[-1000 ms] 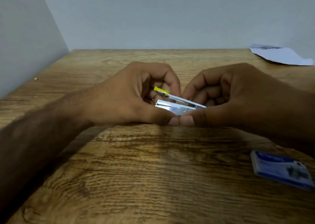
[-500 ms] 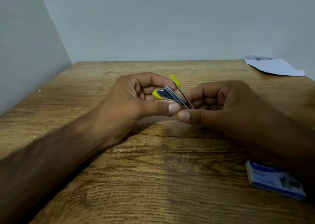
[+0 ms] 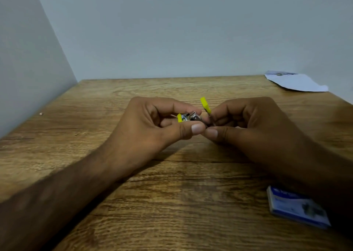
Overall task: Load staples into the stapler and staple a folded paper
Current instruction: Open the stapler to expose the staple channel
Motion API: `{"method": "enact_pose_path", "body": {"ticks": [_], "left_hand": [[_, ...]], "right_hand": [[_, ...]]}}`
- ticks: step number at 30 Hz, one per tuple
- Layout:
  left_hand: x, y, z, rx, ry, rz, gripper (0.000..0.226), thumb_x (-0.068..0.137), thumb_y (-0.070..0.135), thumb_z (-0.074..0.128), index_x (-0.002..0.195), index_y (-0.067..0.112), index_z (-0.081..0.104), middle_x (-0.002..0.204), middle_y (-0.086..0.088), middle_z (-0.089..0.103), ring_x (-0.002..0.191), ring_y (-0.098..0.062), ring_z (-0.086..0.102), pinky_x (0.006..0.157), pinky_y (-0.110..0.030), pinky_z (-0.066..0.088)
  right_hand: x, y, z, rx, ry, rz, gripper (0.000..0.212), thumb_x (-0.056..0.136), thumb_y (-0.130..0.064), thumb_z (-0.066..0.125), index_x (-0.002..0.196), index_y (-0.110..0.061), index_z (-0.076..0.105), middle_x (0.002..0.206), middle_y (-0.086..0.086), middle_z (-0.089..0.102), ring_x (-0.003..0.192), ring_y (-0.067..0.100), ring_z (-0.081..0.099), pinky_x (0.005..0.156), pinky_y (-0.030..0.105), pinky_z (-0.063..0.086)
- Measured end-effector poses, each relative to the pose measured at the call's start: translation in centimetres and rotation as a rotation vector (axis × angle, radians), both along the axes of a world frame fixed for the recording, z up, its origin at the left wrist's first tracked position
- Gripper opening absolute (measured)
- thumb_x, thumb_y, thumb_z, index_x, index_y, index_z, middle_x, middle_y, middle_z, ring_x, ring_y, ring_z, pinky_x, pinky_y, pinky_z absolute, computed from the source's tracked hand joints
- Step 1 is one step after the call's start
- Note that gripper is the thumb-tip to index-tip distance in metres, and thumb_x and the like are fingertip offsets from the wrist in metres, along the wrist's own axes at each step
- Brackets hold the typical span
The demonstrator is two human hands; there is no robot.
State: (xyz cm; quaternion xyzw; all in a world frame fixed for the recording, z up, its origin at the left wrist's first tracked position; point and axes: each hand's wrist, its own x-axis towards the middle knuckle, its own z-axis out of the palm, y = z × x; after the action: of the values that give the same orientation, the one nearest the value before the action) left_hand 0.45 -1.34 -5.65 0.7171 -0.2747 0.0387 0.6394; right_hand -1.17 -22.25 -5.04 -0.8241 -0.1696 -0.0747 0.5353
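Loading step: pinching the hinged-open stapler (image 3: pixel 189 117) at centre with left hand (image 3: pixel 152 124) and right hand (image 3: pixel 248 128) both. Next, needing a strip from the staple box (image 3: pixel 296 206) at four o'clock; paper (image 3: pixel 296 82) at one.

Both hands, left hand (image 3: pixel 150 124) and right hand (image 3: pixel 254 128), pinched the small stapler (image 3: pixel 191 117) above the wooden surface (image 3: pixel 172 203).

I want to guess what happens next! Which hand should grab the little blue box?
Probably the right hand: the blue box lies on that side, close under its wrist. The left hand grips the stapler body and would have to cross over both arms.
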Motion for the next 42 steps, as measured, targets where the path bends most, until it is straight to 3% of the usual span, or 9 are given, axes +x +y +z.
{"method": "enact_pose_path", "body": {"ticks": [2,6,12,21,27,30,36,38,42], "left_hand": [[-0.1,-0.2,0.1,-0.014,0.022,0.032,0.02,0.077,0.01,0.082,0.097,0.01,0.083,0.089,-0.012,0.082,0.081,-0.023,0.076,0.075,-0.035,0.065],[-0.4,-0.5,0.2,-0.139,0.111,0.08,0.026,0.071,0.005,0.084,0.097,0.001,0.081,0.088,-0.015,0.082,0.084,-0.024,0.078,0.079,-0.031,0.063],[-0.5,-1.1,0.2,-0.277,0.241,0.095,0.035,0.064,0.01,0.084,0.097,0.0,0.08,0.092,-0.023,0.08,0.088,-0.029,0.077,0.079,-0.033,0.062],[-0.7,-1.6,0.1,-0.36,0.316,0.093,0.036,0.066,0.01,0.081,0.101,-0.001,0.079,0.1,-0.027,0.078,0.096,-0.032,0.077,0.076,-0.027,0.061],[-0.2,-0.9,0.1,-0.448,0.378,0.086,0.028,0.069,0.007,0.078,0.095,-0.003,0.079,0.097,-0.022,0.079,0.098,-0.028,0.078,0.077,-0.026,0.061],[0.3,-0.7,0.2,-0.461,0.349,0.043,0.024,0.072,0.006,0.079,0.095,0.002,0.081,0.097,-0.02,0.08,0.099,-0.027,0.077,0.08,-0.026,0.06],[1.1,0.7,0.4,-0.279,0.237,0.033,0.031,0.066,0.012,0.086,0.096,0.009,0.081,0.098,-0.019,0.08,0.097,-0.025,0.077,0.084,-0.032,0.062],[1.3,1.7,0.9,-0.146,0.166,0.047,0.033,0.066,0.01,0.088,0.097,0.01,0.08,0.099,-0.016,0.081,0.095,-0.025,0.078,0.084,-0.031,0.062],[1.8,3.4,1.9,0.125,0.101,0.021,0.033,0.066,0.01,0.085,0.098,0.014,0.08,0.097,-0.01,0.082,0.089,-0.021,0.079,0.078,-0.022,0.061]], "right_hand": [[0.1,-0.1,0.1,0.003,-0.009,0.008,0.017,0.078,-0.01,0.084,0.089,-0.023,0.082,0.076,-0.007,0.081,0.067,0.0,0.073,0.059,0.011,0.053],[0.2,-0.3,0.1,0.121,-0.011,0.027,0.018,0.079,-0.008,0.082,0.087,-0.024,0.082,0.08,0.0,0.082,0.074,0.013,0.078,0.071,0.031,0.065],[0.2,0.1,-0.5,0.202,0.02,-0.017,0.017,0.081,-0.01,0.08,0.09,-0.024,0.083,0.08,0.007,0.081,0.082,0.033,0.077,0.075,0.052,0.063],[0.3,0.5,-1.2,0.24,0.038,-0.082,0.012,0.085,-0.013,0.078,0.094,-0.02,0.083,0.082,0.009,0.08,0.084,0.035,0.076,0.073,0.052,0.065],[0.6,0.0,0.0,0.414,0.107,-0.085,0.007,0.085,-0.016,0.072,0.089,-0.019,0.077,0.083,0.005,0.082,0.078,0.017,0.08,0.062,0.028,0.063],[1.0,-0.8,0.7,0.48,0.154,-0.034,0.025,0.074,-0.024,0.072,0.095,-0.012,0.075,0.086,0.009,0.082,0.081,0.019,0.08,0.064,0.028,0.064],[1.6,-1.3,0.3,0.46,0.257,0.01,0.047,0.063,-0.033,0.079,0.105,-0.011,0.076,0.1,0.007,0.082,0.098,0.016,0.077,0.084,0.034,0.06],[1.8,-1.3,0.2,0.401,0.277,0.003,0.053,0.055,-0.04,0.083,0.101,-0.014,0.079,0.101,0.003,0.083,0.093,0.01,0.075,0.08,0.031,0.054],[2.0,-1.4,-0.2,0.382,0.345,0.018,0.046,0.052,-0.03,0.086,0.094,-0.011,0.081,0.101,0.013,0.081,0.083,0.017,0.073,0.071,0.033,0.058]]}}
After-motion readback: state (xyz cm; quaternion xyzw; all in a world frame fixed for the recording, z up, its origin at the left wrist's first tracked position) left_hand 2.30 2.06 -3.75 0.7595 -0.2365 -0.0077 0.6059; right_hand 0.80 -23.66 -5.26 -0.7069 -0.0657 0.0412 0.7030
